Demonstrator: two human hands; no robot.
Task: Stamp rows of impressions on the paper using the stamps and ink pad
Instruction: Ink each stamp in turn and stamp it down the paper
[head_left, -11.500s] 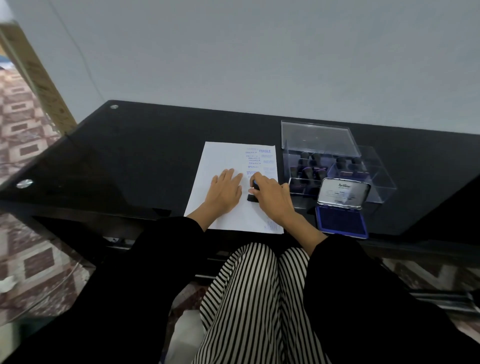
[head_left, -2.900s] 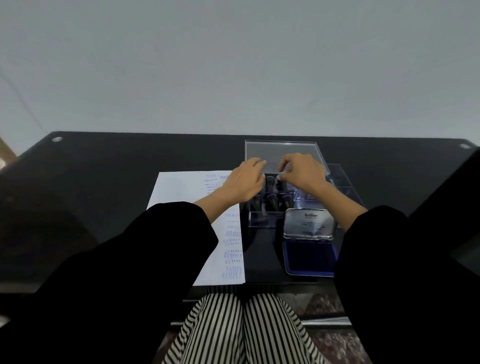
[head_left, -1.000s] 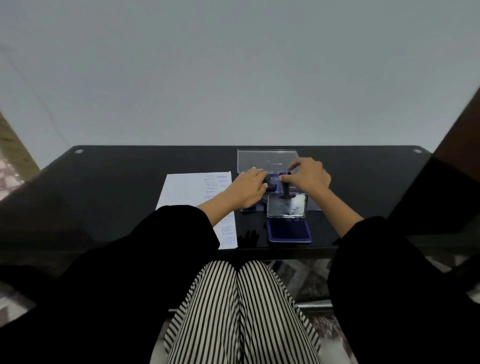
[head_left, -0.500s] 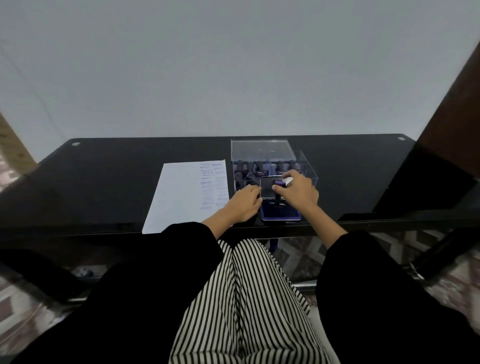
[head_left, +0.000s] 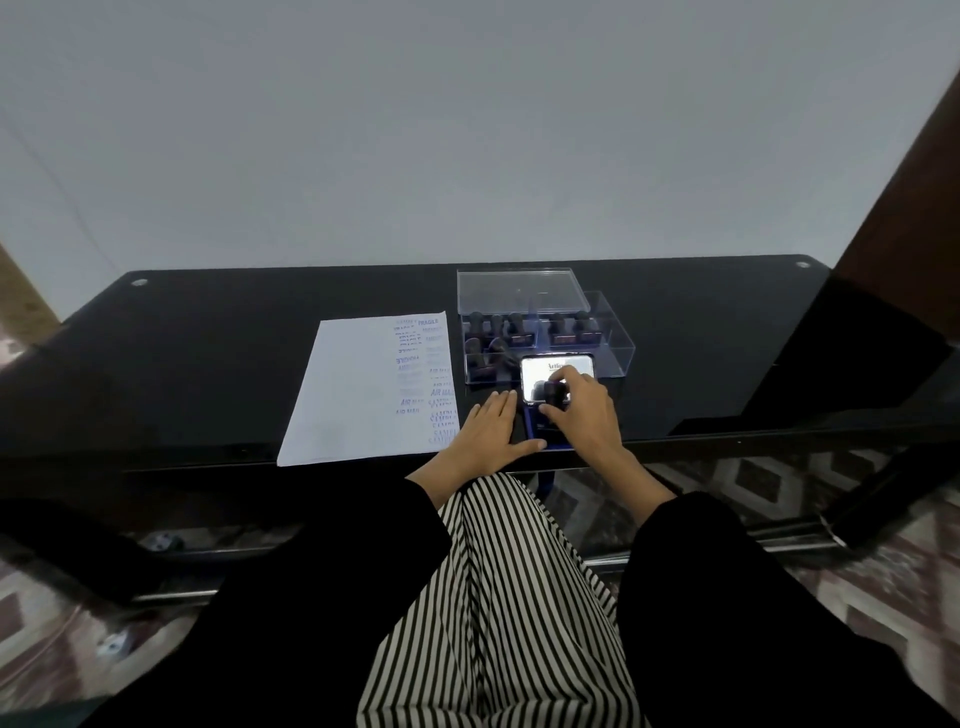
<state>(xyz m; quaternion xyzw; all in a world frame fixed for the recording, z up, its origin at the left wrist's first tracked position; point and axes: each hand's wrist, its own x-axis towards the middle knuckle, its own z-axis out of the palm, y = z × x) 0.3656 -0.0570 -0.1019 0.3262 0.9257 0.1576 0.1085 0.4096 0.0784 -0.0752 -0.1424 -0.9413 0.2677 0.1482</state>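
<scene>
- Right grip (head_left: 587, 415): fingers and thumb curled round the dark handle of a stamp (head_left: 551, 396), grasping it from above. The handle looks roughly upright. The stamp's face is hidden under the fingers, so I cannot tell whether it is pressed on the ink or just over it.
- The stamp sits over the ink pad (head_left: 530, 423), whose shiny lid (head_left: 550, 370) stands open behind the fingers.
- Left grip (head_left: 488, 434): released, fingers straight and flat on the counter (head_left: 208, 364), just left of the ink pad. The thumb stretches along the pad's near edge and seems to touch it. I read this as steadying the pad.
- Step in hand, my judgement: inking the stamp.
- Key relation: the paper (head_left: 358, 395) lies to the left of the right grip, with the left grip between the two. The stamp must travel leftward, over or behind the left grip, to reach the sheet.
- The left grip is the nearer one to the paper, its fingertips close to the sheet's right near corner.
- The paper's long axis runs away from me, leaning slightly right at the far end. Blue impressions (head_left: 439, 387) fill strips along its right edge; the left part is unmarked.
- Beyond the pad: a clear box (head_left: 615, 345) with spare stamps (head_left: 514, 332) standing in it, and a clear lid (head_left: 514, 291) propped behind.
</scene>
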